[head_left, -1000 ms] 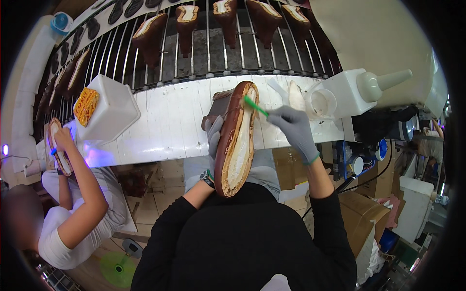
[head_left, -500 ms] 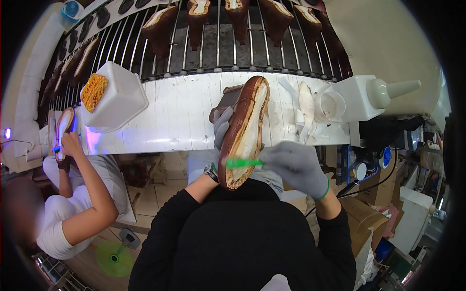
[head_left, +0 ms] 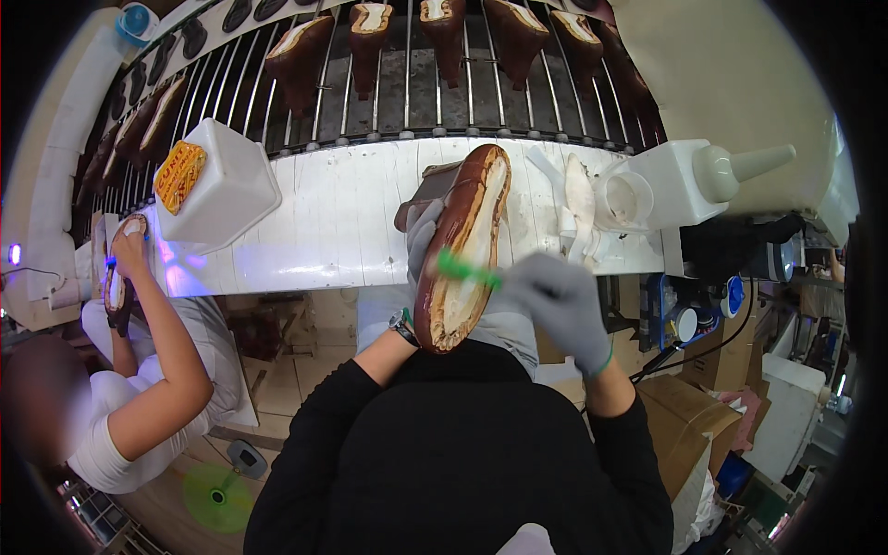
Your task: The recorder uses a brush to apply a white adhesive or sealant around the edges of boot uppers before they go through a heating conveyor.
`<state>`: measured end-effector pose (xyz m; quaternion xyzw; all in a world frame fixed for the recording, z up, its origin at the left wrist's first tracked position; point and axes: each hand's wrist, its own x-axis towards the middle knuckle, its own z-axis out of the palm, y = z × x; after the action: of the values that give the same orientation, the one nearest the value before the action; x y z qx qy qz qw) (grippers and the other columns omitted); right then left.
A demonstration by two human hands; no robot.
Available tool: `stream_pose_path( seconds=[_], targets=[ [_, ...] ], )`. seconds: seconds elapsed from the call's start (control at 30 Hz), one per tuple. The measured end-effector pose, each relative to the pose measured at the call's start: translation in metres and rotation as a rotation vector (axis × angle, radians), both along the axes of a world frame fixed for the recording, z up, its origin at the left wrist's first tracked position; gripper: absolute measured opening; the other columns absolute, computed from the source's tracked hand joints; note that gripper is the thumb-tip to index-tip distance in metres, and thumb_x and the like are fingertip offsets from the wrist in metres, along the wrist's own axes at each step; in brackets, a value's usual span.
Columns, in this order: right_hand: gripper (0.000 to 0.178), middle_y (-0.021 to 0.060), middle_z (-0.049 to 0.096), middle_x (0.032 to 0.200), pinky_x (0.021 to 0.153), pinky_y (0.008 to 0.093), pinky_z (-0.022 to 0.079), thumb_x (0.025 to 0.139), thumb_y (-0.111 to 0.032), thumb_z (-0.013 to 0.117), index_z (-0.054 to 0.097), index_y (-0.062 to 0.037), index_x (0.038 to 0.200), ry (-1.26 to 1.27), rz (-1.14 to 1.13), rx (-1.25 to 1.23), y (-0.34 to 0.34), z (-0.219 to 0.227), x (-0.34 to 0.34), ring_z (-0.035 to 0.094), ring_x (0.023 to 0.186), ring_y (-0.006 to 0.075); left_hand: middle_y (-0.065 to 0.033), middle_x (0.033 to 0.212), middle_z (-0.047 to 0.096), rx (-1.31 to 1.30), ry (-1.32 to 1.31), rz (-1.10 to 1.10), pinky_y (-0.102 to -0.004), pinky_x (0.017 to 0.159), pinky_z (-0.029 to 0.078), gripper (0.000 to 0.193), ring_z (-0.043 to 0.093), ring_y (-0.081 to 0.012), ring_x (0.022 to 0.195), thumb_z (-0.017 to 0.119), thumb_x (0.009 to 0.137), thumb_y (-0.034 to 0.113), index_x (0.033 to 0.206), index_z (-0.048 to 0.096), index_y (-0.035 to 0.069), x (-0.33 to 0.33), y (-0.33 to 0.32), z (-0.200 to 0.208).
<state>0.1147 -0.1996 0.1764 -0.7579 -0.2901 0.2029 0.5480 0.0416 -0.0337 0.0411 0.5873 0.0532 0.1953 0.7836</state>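
Observation:
Above the near edge of the white bench, a brown leather shoe [head_left: 462, 209] is held tilted, its unsoled underside up: a pale middle ringed by a tan, folded-over margin. My left hand [head_left: 422, 237], in a grey glove, grips it from its left side; most of those fingers are hidden behind the shoe. Also gloved in grey, my right hand [head_left: 560, 305] is closed round a green brush [head_left: 462, 269]. The brush, smeared by motion, crosses the underside with its head at the shoe's left rim. Whether it touches there I cannot tell.
Several similar brown shoes [head_left: 368, 46] hang on the metal rack behind the bench [head_left: 324, 217]. A white box-shaped container [head_left: 227, 190] stands left; a white nozzle bottle [head_left: 680, 185], a small cup [head_left: 624, 199] and pale scraps lie right. A co-worker's arm [head_left: 166, 351] works at far left.
My right hand and the brush have shifted up along the shoe, from near its lower end to the middle of its left rim. The co-worker's hand has moved up.

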Motion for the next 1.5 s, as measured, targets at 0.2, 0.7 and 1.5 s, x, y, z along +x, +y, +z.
stream_pose_path(
  seconds=[0.2, 0.7, 1.5],
  targets=[
    [0.015, 0.0018, 0.065, 0.079, 0.058, 0.0230, 0.038, 0.085, -0.003, 0.073, 0.075, -0.0005, 0.099, 0.042, -0.176, -0.005, 0.006, -0.022, 0.037, 0.049, 0.064, 0.0058, -0.0157, 0.144, 0.042, 0.629, -0.187, 0.259, -0.0485, 0.114, 0.030, 0.093, 0.041, -0.0330, 0.134, 0.088, 0.072, 0.022, 0.146, 0.033, 0.007, 0.014, 0.006, 0.010],
    [0.023, 0.0088, 0.069, 0.084, 0.062, 0.0260, 0.050, 0.079, -0.002, 0.078, 0.075, -0.0032, 0.102, -0.414, 0.194, 0.097, -0.006, 0.042, 0.015, 0.066, 0.071, 0.0152, -0.0126, 0.138, 0.048, 0.426, -0.051, -0.283, -0.0384, 0.110, 0.039, 0.078, 0.048, -0.0283, 0.128, 0.083, 0.077, 0.021, 0.143, 0.044, 0.004, 0.011, 0.049, 0.076],
    [0.025, 0.0067, 0.068, 0.084, 0.062, 0.0301, 0.052, 0.075, -0.004, 0.079, 0.076, -0.0087, 0.100, -0.960, 0.306, -0.148, 0.014, 0.119, 0.091, 0.066, 0.073, 0.0213, -0.0077, 0.125, 0.065, 0.606, 0.112, -0.987, -0.0312, 0.101, 0.048, 0.077, 0.060, -0.0165, 0.111, 0.093, 0.065, 0.020, 0.132, 0.056, 0.006, 0.111, 0.114, 0.150]
  ],
)
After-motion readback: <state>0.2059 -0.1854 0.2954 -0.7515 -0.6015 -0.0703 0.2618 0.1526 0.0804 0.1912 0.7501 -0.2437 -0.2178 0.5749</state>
